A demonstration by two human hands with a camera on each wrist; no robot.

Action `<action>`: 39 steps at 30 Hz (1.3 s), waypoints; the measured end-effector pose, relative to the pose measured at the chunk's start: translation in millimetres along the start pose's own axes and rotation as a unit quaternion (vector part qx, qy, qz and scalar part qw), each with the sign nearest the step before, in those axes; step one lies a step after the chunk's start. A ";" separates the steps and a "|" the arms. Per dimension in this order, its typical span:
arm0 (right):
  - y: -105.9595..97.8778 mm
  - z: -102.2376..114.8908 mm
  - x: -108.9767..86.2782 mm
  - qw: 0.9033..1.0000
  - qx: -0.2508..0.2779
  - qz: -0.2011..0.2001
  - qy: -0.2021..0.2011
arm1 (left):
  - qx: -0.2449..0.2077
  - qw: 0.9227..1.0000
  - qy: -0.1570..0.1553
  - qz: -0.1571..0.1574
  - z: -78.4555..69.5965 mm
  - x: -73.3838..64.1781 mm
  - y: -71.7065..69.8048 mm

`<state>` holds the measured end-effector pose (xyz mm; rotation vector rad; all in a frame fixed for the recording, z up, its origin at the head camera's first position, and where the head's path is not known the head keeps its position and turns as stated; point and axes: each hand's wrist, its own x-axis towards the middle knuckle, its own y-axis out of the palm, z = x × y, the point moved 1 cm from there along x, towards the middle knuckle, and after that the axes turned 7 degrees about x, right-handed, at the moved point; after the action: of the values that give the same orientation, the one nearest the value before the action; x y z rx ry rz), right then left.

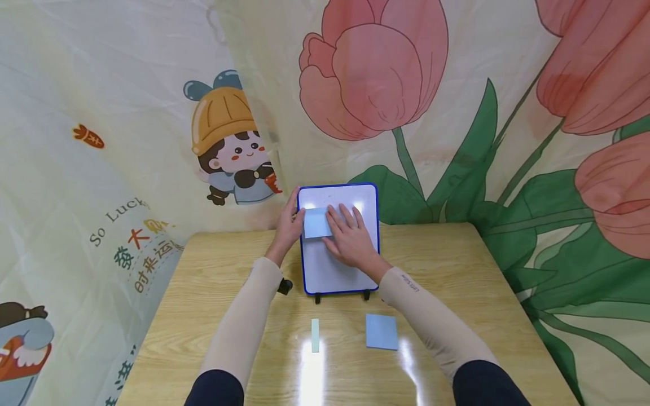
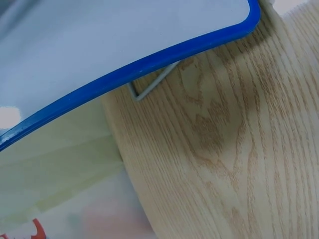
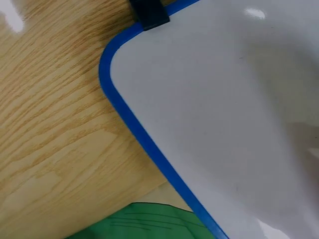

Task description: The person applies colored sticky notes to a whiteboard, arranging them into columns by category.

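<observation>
Against a tulip-printed backdrop [image 1: 373, 73], the left hand [image 1: 288, 226] grips the whiteboard [image 1: 325, 270] by its left edge while the right hand [image 1: 354, 239], fingers flat, presses a light-blue sticky note [image 1: 315, 223] on its upper half, seemingly the sticking step, which next calls for even smoothing.

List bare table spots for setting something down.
Free: table left of the left sleeve; table right of the right sleeve; the gap between green strip and blue square. Crowded: the whiteboard, with left grip at its left edge and right grip over the right end of the light-blue sheet.
</observation>
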<state>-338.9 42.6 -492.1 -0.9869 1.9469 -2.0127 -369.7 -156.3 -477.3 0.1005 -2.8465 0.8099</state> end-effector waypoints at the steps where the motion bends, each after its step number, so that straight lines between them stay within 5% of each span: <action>1: -0.4 -0.7 -0.8 1.000 -0.002 -0.002 0.001 | 0.000 1.000 0.000 -0.001 -0.6 0.1 -0.4; 22: -0.9 19.7 16.9 0.997 0.017 0.012 -0.072 | 0.008 1.000 0.009 0.000 -0.6 -0.6 0.4; 39: 1.3 4.5 7.7 0.998 0.018 0.052 -0.012 | 0.008 1.000 0.008 0.007 3.8 2.3 1.8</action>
<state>-342.7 34.5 -491.1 -0.8776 1.9021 -1.9628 -372.7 -156.8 -480.9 0.0763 -2.8284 0.8330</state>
